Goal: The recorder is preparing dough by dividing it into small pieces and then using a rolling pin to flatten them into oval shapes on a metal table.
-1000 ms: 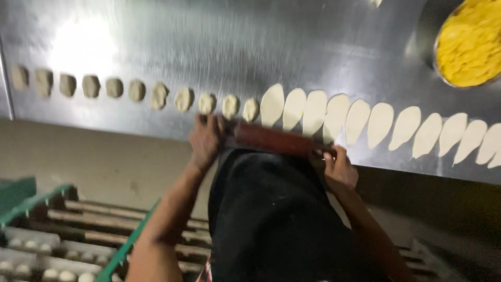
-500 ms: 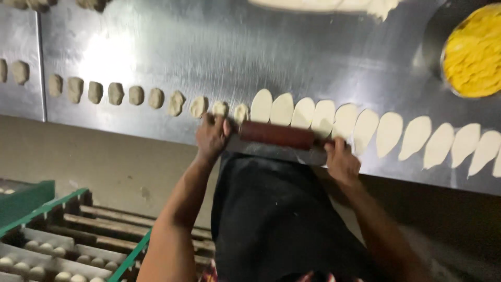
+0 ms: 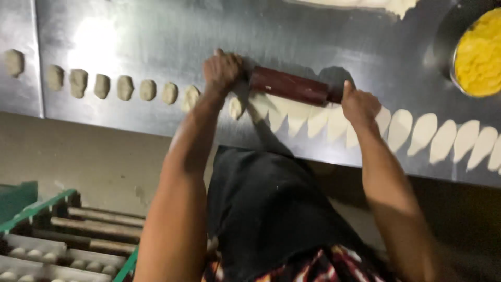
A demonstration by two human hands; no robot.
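The fingers (image 3: pixel 225 61) of the left hand (image 3: pixel 222 70) are curled shut over one end of a dark red rolling pin (image 3: pixel 289 86); those of the right hand (image 3: pixel 359 104) are closed round the pin's other handle, thumb up; the pin lies slantwise across the steel worktable (image 3: pixel 156 31), above a row of flattened dough ovals (image 3: pixel 417 130), its middle resting over the ovals nearest the left hand.

Both forearms reach up from the bottom edge and cover part of the row; a black apron (image 3: pixel 271 209) hides the table's front edge between them. To the left runs a line of small unrolled dough lumps (image 3: pixel 125 87): eight can be counted clear of the hand, with one more showing just beside the wrist. About eleven flattened ovals show, some overlapped by the right hand. One round metal bowl of yellow filling (image 3: pixel 480 52) sits at the upper right; a green crate (image 3: pixel 31 245) of racked trays stands below left.
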